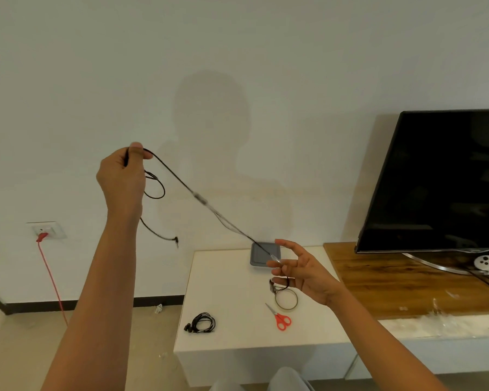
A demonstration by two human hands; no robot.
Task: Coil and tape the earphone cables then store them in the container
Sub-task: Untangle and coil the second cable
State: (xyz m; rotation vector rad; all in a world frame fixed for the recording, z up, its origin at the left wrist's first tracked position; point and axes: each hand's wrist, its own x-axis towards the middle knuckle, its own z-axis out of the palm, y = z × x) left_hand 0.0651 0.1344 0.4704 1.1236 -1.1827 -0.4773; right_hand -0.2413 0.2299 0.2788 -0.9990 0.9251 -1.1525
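left grip (122,179) pinches earphone cable (201,198) high, right grip (308,273) pinches it low; I read the taut span as straightening before coiling. container (259,259) waits on surface (223,292).

Television (441,179) partly beyond right edge; earphone cable (201,198) blurry mid-span
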